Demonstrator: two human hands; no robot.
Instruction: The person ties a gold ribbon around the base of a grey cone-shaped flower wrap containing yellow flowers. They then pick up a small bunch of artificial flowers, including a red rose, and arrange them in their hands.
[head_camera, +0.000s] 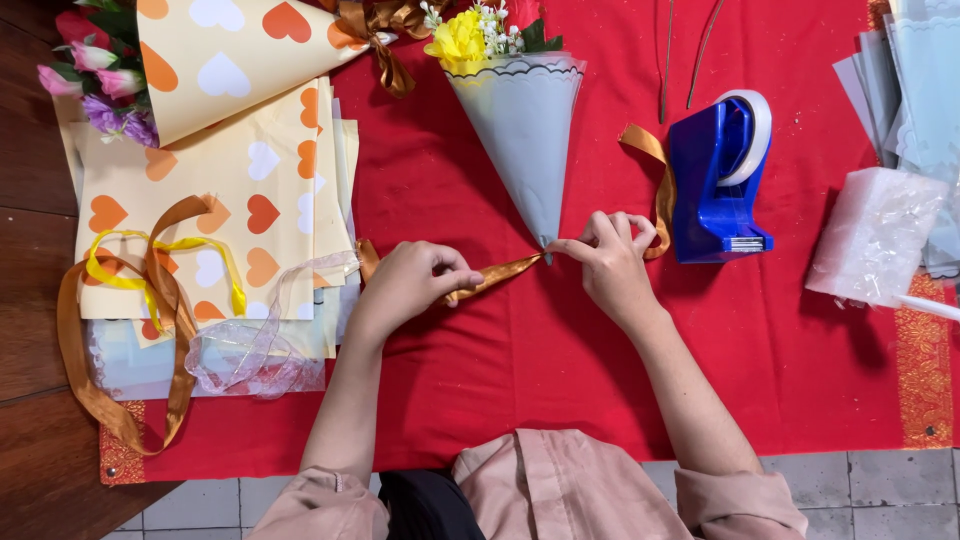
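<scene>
We're pinching the gold ribbon (497, 276) in both hands: left hand (408, 287) gripping its left end, right hand (610, 260) gripping it at the grey cone's (525, 135) near tip; ribbon running left-right.

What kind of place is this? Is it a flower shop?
Probably a flower-wrapping table, maybe in a shop or at home. Both hands, left hand and right hand, pull a gold ribbon at a grey paper-wrapped bouquet, beside heart-patterned wrapping paper and a blue tape dispenser.
</scene>
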